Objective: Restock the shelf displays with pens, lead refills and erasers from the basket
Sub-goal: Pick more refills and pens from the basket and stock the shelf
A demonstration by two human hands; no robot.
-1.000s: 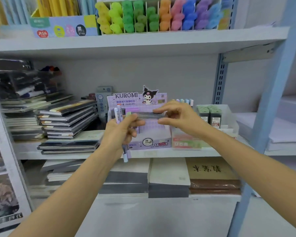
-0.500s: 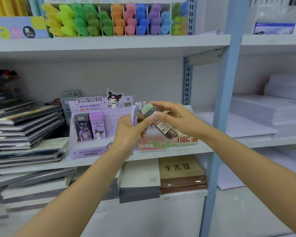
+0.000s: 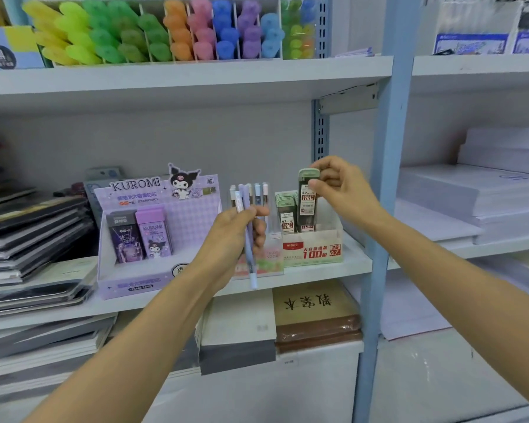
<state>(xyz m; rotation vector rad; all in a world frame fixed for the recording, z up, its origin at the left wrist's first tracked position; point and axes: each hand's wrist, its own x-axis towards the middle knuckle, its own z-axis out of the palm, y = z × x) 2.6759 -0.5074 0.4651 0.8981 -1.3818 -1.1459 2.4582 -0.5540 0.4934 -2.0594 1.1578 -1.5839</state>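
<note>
My right hand (image 3: 339, 190) pinches one lead refill case (image 3: 307, 199) near its green cap, upright, over the rows in the refill display box (image 3: 313, 250) at centre right of the frame. Half a second ago the case lay tilted between both hands; it is now clear of my left hand (image 3: 229, 236), which grips a bundle of pens (image 3: 248, 239) at centre. Judgement: the refill is at insertion, seating unconfirmed; the pens remain unshelved

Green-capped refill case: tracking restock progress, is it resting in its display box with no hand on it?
No, the right hand pinches the refill case near its top.
</note>
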